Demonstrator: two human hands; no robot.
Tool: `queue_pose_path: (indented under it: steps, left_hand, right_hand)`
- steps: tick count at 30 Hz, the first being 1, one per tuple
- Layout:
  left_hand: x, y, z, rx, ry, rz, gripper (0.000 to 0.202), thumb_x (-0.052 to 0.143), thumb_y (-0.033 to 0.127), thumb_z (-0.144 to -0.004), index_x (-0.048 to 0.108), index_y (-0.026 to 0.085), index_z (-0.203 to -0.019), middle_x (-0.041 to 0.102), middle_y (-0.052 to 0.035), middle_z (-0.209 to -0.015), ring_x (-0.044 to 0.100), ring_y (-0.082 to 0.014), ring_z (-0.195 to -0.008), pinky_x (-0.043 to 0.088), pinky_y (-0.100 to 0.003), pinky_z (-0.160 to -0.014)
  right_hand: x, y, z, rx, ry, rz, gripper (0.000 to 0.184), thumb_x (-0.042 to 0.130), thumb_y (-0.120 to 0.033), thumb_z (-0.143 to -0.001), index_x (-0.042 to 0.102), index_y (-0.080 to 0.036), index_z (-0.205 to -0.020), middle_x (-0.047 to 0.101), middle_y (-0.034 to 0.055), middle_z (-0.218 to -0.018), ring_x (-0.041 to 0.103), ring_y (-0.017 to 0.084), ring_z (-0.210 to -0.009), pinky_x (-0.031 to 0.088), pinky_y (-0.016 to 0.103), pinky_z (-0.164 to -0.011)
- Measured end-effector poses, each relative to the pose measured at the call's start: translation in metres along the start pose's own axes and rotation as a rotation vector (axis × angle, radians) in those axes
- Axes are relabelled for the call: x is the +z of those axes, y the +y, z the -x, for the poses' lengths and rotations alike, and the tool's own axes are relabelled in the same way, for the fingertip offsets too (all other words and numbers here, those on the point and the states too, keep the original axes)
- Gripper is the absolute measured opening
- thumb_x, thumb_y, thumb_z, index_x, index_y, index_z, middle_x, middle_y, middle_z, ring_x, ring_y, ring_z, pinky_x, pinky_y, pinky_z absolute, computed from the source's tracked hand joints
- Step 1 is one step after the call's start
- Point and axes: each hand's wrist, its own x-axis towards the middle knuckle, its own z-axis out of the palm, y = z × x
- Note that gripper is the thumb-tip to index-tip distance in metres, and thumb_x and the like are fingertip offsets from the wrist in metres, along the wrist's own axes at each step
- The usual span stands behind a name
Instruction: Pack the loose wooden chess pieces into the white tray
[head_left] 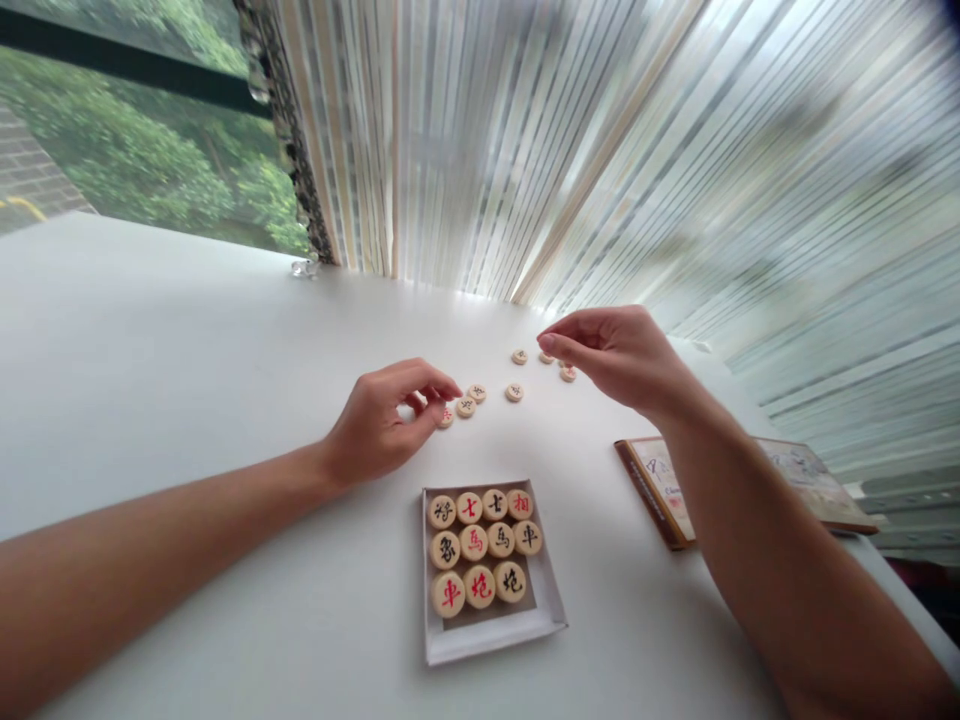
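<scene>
My left hand (pixel 391 415) is curled low over the white table, thumb and fingertips closed at a red-marked Chinese chess piece (pixel 446 418), partly hidden by them. Two black-marked pieces (pixel 466 407) lie just right of those fingertips. Farther right, my right hand (pixel 619 360) hovers with its thumb and fingertips pinched together; what they hold, if anything, is hidden. Several loose pieces (pixel 568 373) lie under and beside it, some partly covered. Two more black-marked pieces (pixel 514 393) rest between the hands. Nearer me, an open white box (pixel 491 645) holds rows of red and black pieces.
A brown-edged, printed box lid or board (pixel 651 492) lies on the right, partly behind my right forearm. String curtains (pixel 465 150) hang along the table's far edge. A clear glass-like object (pixel 305 268) sits near the window at the back left.
</scene>
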Motion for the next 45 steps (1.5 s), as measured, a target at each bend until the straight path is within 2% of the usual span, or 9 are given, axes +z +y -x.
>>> queue_pose_path:
  steps: [5,9,13,19,24,35,45]
  left_hand:
    - [0.000,0.001,0.000,-0.012,-0.002,-0.005,0.018,0.060,0.008,-0.089,0.076,0.015,-0.092,0.077,-0.0053,-0.088,0.072,-0.0134,-0.076,0.058,-0.021,-0.065]
    - [-0.001,-0.001,0.000,-0.063,-0.001,-0.010,0.017,0.061,0.010,-0.089,0.076,0.015,-0.093,0.077,-0.0050,-0.088,0.073,-0.0143,-0.078,0.059,-0.022,-0.066]
    - [-0.001,-0.002,0.001,-0.095,-0.012,-0.001,0.015,0.063,0.012,-0.089,0.077,0.015,-0.094,0.078,-0.0050,-0.089,0.073,-0.0155,-0.081,0.059,-0.023,-0.067]
    - [0.000,-0.004,0.001,-0.131,-0.003,0.027,0.013,0.065,0.015,-0.088,0.077,0.016,-0.093,0.077,-0.0044,-0.089,0.072,-0.0154,-0.078,0.059,-0.025,-0.068]
    - [0.000,-0.004,0.002,-0.150,-0.010,0.040,0.014,0.064,0.015,-0.087,0.076,0.017,-0.093,0.077,-0.0038,-0.089,0.072,-0.0156,-0.079,0.059,-0.025,-0.067]
    - [0.001,-0.001,0.000,-0.182,-0.011,0.024,0.012,0.064,0.019,-0.087,0.076,0.021,-0.090,0.078,-0.0040,-0.091,0.073,-0.0177,-0.080,0.060,-0.027,-0.068]
    - [0.001,0.000,-0.001,-0.199,-0.016,0.024,0.011,0.065,0.020,-0.087,0.076,0.021,-0.090,0.078,-0.0034,-0.092,0.074,-0.0181,-0.083,0.060,-0.026,-0.069]
  right_hand:
    - [-0.025,0.015,-0.008,0.082,0.093,0.033,0.023,0.079,-0.042,-0.087,0.083,-0.019,-0.086,0.076,0.0082,-0.077,0.062,0.017,-0.065,0.046,0.030,-0.054]
    - [-0.033,0.026,-0.011,0.129,0.113,0.017,0.024,0.080,-0.043,-0.084,0.084,-0.019,-0.086,0.078,0.0089,-0.080,0.064,0.017,-0.067,0.049,0.030,-0.058]
    - [-0.027,0.029,-0.011,0.155,0.067,0.065,0.029,0.078,-0.046,-0.085,0.085,-0.018,-0.088,0.076,0.0075,-0.075,0.063,0.017,-0.065,0.045,0.028,-0.054]
    - [-0.009,0.024,-0.008,0.161,-0.120,0.131,0.033,0.076,-0.049,-0.087,0.084,-0.017,-0.093,0.075,0.0074,-0.075,0.066,0.018,-0.068,0.044,0.030,-0.055]
    - [0.000,0.022,-0.007,0.115,-0.221,0.188,0.039,0.073,-0.054,-0.090,0.082,-0.017,-0.092,0.074,0.0063,-0.076,0.062,0.018,-0.068,0.044,0.031,-0.057]
    - [0.000,0.021,-0.007,0.119,-0.247,0.253,0.034,0.072,-0.050,-0.091,0.081,-0.017,-0.088,0.072,0.0056,-0.074,0.060,0.017,-0.064,0.042,0.031,-0.055]
    - [0.005,0.019,-0.006,0.097,-0.313,0.313,0.031,0.071,-0.048,-0.092,0.083,-0.019,-0.094,0.077,0.0066,-0.082,0.066,0.019,-0.072,0.048,0.033,-0.063]
